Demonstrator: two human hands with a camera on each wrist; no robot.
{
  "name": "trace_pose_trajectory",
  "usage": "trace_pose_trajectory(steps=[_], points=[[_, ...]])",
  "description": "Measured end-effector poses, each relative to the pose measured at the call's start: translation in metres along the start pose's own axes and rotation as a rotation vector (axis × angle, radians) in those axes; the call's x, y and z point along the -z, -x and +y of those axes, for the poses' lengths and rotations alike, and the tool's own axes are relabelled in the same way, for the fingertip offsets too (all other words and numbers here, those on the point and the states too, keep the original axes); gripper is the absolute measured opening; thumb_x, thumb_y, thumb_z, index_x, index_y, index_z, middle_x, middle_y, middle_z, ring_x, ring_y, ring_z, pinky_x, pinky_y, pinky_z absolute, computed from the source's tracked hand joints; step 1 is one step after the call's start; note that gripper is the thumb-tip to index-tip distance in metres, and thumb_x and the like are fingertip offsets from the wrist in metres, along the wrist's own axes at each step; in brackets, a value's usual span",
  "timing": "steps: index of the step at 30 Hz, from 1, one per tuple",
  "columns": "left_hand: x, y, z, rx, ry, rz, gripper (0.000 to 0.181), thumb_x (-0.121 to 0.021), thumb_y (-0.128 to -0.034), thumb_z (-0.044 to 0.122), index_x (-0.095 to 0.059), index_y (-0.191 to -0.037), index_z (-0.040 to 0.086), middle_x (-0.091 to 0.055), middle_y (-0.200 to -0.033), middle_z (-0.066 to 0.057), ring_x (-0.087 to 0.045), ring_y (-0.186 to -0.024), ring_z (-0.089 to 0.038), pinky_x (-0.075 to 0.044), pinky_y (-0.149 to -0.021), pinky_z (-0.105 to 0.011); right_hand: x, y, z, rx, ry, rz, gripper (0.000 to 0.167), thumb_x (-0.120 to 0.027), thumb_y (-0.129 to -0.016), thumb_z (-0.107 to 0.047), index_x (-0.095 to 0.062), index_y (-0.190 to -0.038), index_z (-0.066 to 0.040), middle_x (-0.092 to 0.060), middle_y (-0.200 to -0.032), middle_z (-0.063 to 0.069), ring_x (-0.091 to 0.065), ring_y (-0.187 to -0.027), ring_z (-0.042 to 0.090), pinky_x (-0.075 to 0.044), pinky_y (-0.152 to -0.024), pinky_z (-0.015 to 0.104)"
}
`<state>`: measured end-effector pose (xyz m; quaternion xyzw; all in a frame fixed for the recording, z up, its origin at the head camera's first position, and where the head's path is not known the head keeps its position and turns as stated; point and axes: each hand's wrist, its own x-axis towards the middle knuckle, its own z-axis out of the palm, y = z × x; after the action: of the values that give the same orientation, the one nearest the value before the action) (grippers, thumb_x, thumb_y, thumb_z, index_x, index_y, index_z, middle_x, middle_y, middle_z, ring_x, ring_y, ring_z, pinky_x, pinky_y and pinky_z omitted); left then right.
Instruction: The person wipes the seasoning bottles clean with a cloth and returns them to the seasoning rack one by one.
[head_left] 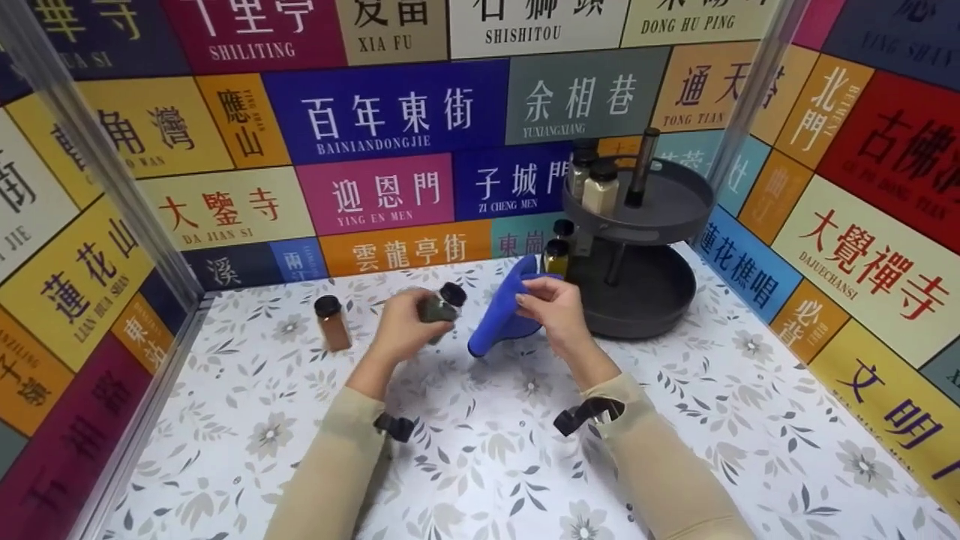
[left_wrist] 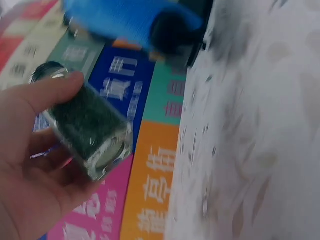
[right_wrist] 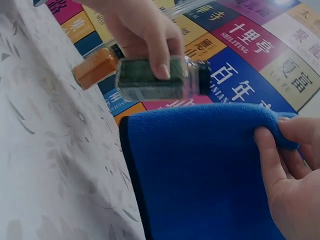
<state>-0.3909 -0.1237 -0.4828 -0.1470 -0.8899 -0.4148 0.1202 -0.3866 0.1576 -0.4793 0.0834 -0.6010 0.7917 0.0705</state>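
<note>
My left hand [head_left: 406, 324] grips a square glass spice jar [left_wrist: 90, 125] with a black cap and dark green flakes inside, tilted above the table. The fingers of my right hand [head_left: 553, 306] pinch the upper edge of a blue cloth [right_wrist: 200, 170] with dark trim, which hangs down beside the jar. Cloth and jar are apart in the head view. To the left of my left hand, another spice jar [head_left: 332, 324] with orange-brown contents and a black cap stands upright on the table.
A dark two-tier round rack [head_left: 645, 322] stands at the back right. Its upper tier [head_left: 679, 196] bears jars, among them a pale-filled jar [head_left: 600, 189]. A yellow-filled jar [head_left: 556, 259] shows behind the cloth. Sign-printed panels [head_left: 390, 112] enclose the floral-patterned table [head_left: 480, 450].
</note>
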Motion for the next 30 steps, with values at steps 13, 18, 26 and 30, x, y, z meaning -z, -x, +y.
trace_pose_trajectory(steps=[13,18,26,30], points=[[-0.019,0.025,0.043,-0.138,-0.203,0.058,0.053,-0.095,-0.0785,0.034,-0.077,-0.123,0.011,-0.072,-0.108,-0.008,-0.07,-0.096,-0.024,-0.061,-0.088,-0.045,-0.017,0.012,0.004,0.206,0.357,-0.025,0.018,-0.074,-0.088,0.011,-0.078,-0.105,0.008,-0.08,-0.105,0.019,-0.076,-0.086,0.012,-0.065,-0.074,0.026],[-0.022,0.028,0.046,-0.167,-0.26,0.024,0.053,-0.094,-0.0795,0.032,-0.078,-0.124,0.009,-0.068,-0.104,-0.008,-0.068,-0.091,-0.023,-0.061,-0.085,-0.041,-0.016,0.016,0.001,0.328,0.648,-0.085,0.019,-0.078,-0.088,0.003,-0.084,-0.104,-0.004,-0.082,-0.107,0.013,-0.079,-0.094,0.02,-0.064,-0.078,0.027],[-0.027,0.028,0.045,-0.211,-0.381,0.015,0.05,-0.094,-0.0772,0.027,-0.079,-0.121,0.008,-0.067,-0.099,-0.009,-0.067,-0.085,-0.025,-0.06,-0.08,-0.042,-0.018,0.019,-0.001,0.389,0.857,-0.161,0.019,-0.077,-0.086,0.001,-0.085,-0.102,-0.007,-0.083,-0.104,0.007,-0.079,-0.091,0.021,-0.066,-0.079,0.037],[-0.024,0.027,0.046,-0.204,-0.426,0.051,0.051,-0.094,-0.0768,0.025,-0.079,-0.122,0.008,-0.067,-0.097,-0.009,-0.066,-0.083,-0.026,-0.059,-0.078,-0.044,-0.024,0.023,-0.008,0.422,0.887,-0.186,0.016,-0.077,-0.087,-0.001,-0.085,-0.1,-0.008,-0.083,-0.102,0.007,-0.078,-0.088,0.02,-0.066,-0.078,0.038]])
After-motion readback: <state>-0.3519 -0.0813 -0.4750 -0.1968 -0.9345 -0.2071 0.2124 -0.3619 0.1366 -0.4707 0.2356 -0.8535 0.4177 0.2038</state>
